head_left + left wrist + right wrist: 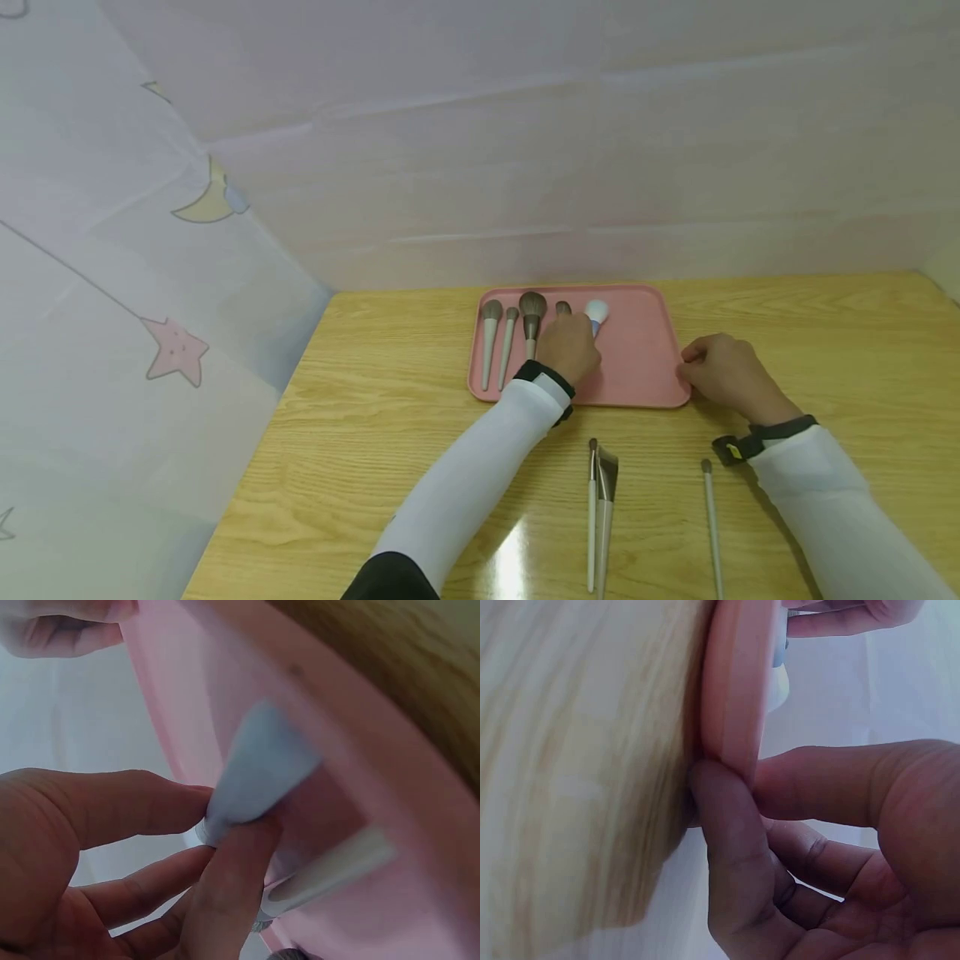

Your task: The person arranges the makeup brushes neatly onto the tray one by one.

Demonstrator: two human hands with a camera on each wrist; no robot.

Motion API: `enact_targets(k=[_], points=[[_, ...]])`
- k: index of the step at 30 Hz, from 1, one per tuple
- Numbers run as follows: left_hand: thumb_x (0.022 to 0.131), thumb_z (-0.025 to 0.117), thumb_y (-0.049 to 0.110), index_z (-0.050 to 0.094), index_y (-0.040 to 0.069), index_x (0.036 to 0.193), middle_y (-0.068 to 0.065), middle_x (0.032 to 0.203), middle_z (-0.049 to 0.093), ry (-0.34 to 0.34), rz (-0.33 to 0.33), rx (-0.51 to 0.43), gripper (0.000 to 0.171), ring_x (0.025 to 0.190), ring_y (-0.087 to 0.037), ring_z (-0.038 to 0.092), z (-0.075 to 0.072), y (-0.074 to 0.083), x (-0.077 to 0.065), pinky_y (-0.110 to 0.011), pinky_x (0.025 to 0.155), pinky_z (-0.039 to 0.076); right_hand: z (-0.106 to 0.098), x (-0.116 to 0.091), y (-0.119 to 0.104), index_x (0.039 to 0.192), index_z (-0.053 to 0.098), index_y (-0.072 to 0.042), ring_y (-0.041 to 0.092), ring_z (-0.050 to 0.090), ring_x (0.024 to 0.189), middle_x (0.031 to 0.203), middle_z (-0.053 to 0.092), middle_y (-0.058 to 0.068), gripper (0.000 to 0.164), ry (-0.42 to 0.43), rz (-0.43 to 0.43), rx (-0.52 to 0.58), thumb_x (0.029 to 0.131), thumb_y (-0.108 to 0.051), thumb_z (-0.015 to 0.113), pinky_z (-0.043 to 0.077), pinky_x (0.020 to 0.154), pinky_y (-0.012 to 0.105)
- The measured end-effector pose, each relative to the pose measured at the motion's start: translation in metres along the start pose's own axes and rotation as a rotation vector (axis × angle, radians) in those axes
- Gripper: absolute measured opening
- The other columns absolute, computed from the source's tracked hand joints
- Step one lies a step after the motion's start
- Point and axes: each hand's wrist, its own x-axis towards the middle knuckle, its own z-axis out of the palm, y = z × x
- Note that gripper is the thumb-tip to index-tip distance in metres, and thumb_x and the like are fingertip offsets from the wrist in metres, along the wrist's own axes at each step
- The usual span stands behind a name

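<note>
Nearest lies a white sleeve [465,492], before the pink tray [637,367]. Within the tray, left to right: three grey-headed brushes [532,305]; a fourth brush [562,307], partly hidden; the left hand [570,346], fingertips pinching a white-headed brush [597,312]. Before the tray: two loose brushes [606,492], then another single brush [711,508]. At its near right corner, the right hand [727,375] pinches the rim. Five inside, three outside: arranging seems, to me, past halfway.

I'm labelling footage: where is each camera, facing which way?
Head: on the head, facing forward and down at tray, left hand, right hand, sleeves.
Left wrist: on that wrist, facing the left fingers pinching a blue brush.
Right wrist: on that wrist, facing the right fingers pinching the tray's edge.
Shared: both wrist views show the tray and both hands.
</note>
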Motion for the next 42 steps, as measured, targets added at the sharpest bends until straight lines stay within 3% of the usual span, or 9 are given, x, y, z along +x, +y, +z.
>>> enact_targets(k=[5, 12, 24, 33, 42], points=[[0.093, 0.076, 0.019, 0.077, 0.008, 0.105, -0.006, 0.107, 0.068, 0.005, -0.003, -0.007, 0.017, 0.072, -0.015, 0.068, 0.001, -0.001, 0.001, -0.026, 0.051, 0.049, 0.000, 0.001, -0.001, 0.116, 0.067, 0.017, 0.024, 0.067, 0.077, 0.093, 0.074, 0.023, 0.036, -0.001, -0.003, 0.002, 0.095, -0.012, 0.063, 0.050, 0.063, 0.029], [0.093, 0.076, 0.018, 0.077, 0.008, 0.095, -0.006, 0.100, 0.069, 0.023, 0.011, -0.013, 0.010, 0.070, -0.014, 0.065, 0.000, -0.002, 0.000, -0.025, 0.050, 0.047, 0.000, 0.001, -0.001, 0.117, 0.067, 0.017, 0.024, 0.067, 0.077, 0.093, 0.074, 0.023, 0.037, -0.004, -0.011, -0.003, 0.095, -0.013, 0.063, 0.049, 0.063, 0.029], [0.094, 0.073, 0.014, 0.078, 0.009, 0.090, -0.006, 0.092, 0.070, 0.036, -0.027, -0.064, 0.008, 0.067, -0.014, 0.065, 0.000, -0.001, -0.001, -0.025, 0.047, 0.045, 0.001, 0.003, -0.002, 0.116, 0.067, 0.017, 0.023, 0.067, 0.075, 0.091, 0.074, 0.022, 0.037, -0.012, 0.000, 0.001, 0.094, -0.013, 0.063, 0.050, 0.062, 0.029], [0.095, 0.070, 0.013, 0.074, 0.009, 0.081, -0.005, 0.084, 0.069, 0.051, 0.009, -0.089, 0.015, 0.060, -0.012, 0.058, 0.000, -0.004, -0.001, -0.023, 0.046, 0.043, 0.000, 0.004, -0.001, 0.114, 0.068, 0.017, 0.023, 0.066, 0.074, 0.090, 0.074, 0.021, 0.036, -0.006, -0.010, 0.000, 0.094, -0.013, 0.063, 0.049, 0.062, 0.030], [0.098, 0.069, 0.016, 0.074, 0.006, 0.094, -0.006, 0.086, 0.067, 0.059, 0.065, -0.097, 0.011, 0.062, -0.010, 0.057, -0.006, -0.007, -0.011, -0.021, 0.049, 0.043, 0.001, 0.004, -0.002, 0.115, 0.067, 0.017, 0.022, 0.067, 0.075, 0.090, 0.074, 0.021, 0.036, -0.004, -0.004, 0.003, 0.094, -0.013, 0.063, 0.049, 0.062, 0.029]])
